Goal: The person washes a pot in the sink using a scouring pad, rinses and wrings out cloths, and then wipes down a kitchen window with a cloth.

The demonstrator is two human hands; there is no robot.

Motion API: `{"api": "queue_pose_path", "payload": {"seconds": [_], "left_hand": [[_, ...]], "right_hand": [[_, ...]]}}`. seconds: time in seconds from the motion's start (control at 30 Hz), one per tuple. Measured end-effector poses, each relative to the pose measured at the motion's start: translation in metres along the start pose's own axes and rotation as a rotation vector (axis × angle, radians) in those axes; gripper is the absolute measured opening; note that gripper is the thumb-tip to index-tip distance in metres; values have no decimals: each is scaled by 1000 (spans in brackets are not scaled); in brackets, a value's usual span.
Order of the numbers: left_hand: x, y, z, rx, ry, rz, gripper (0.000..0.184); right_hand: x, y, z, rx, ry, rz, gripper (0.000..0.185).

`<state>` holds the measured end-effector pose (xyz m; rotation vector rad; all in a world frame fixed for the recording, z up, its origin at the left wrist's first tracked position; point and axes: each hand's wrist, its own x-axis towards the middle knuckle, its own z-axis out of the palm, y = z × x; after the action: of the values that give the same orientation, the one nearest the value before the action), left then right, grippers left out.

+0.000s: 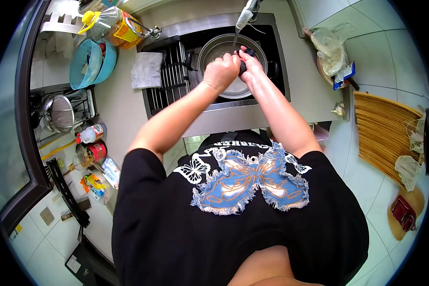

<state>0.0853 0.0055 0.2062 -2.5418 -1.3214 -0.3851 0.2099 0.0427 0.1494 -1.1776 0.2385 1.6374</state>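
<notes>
Both my hands are together over a round metal pot (209, 48) in the sink, under the faucet (245, 16). A thin stream of water runs down beside them. My left hand (221, 71) is closed, its fingers curled at the near side of a dark object; what it grips is hidden. My right hand (252, 66) is wrapped round this dark object (243, 67), which looks black with a bit of red and is too small to name. The pot has black side handles and a pale inside.
Left of the pot lie a metal rack (170, 71) and a grey cloth (147, 70). Farther left are blue baskets (85, 64), an oil bottle (121, 29) and a strainer (62, 113). At right, a bowl holds a plastic bag (332, 55); garlic (338, 109) lies near the counter edge.
</notes>
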Motion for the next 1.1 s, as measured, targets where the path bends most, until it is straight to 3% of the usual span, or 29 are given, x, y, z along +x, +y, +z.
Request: {"api": "queue_pose_path", "payload": {"seconds": [0.03, 0.07, 0.17, 0.2, 0.37, 0.43, 0.47, 0.5, 0.57, 0.63, 0.73, 0.83, 0.93, 0.97, 1.03, 1.1], "left_hand": [[-1, 11, -2, -43, -106, -172, 11], [-1, 19, -3, -176, -190, -322, 12], [-9, 45, -2, -499, -182, -632, 16], [-9, 48, -4, -613, -231, -707, 21], [-4, 49, 7, -825, -271, -813, 24], [-2, 49, 11, -1014, -347, -861, 17], [0, 49, 12, -1214, -462, -999, 10], [0, 47, 14, -1217, -459, -1002, 10], [0, 41, 14, -1745, -799, -1245, 14], [-3, 40, 16, -1855, -812, -1263, 21], [-8, 34, 24, -2318, -920, -1188, 21], [-8, 33, 38, -2577, -980, -1092, 17], [-6, 30, 43, -2598, -965, -1065, 12], [-7, 27, 42, -2576, -941, -1074, 12], [-11, 30, 52, -2248, -816, -1294, 15], [-18, 14, 46, -1847, -670, -1349, 20]], "right_hand": [[5, -1, -2, -68, -53, -125, 14], [-2, -4, 1, -54, -44, -108, 21], [-28, -10, 5, -173, -45, -216, 28], [-35, -14, 6, -159, -68, -160, 36], [-37, -25, 12, -335, -155, -178, 32], [-38, -28, 13, -385, -244, -182, 32], [-40, -30, 15, -419, -258, -162, 34], [-39, -32, 15, -424, -259, -161, 34], [-35, -34, 12, -413, -363, -119, 34], [-31, -35, 11, -364, -391, -53, 34], [-26, -40, 9, -312, -434, 23, 35], [-14, -47, 5, -191, -621, 141, 36], [11, -48, -5, -63, -913, 213, 39], [9, -45, -5, -69, -913, 212, 39], [17, -45, -2, -532, -406, 144, 41], [41, -73, -12, -878, -218, 132, 45]]}}
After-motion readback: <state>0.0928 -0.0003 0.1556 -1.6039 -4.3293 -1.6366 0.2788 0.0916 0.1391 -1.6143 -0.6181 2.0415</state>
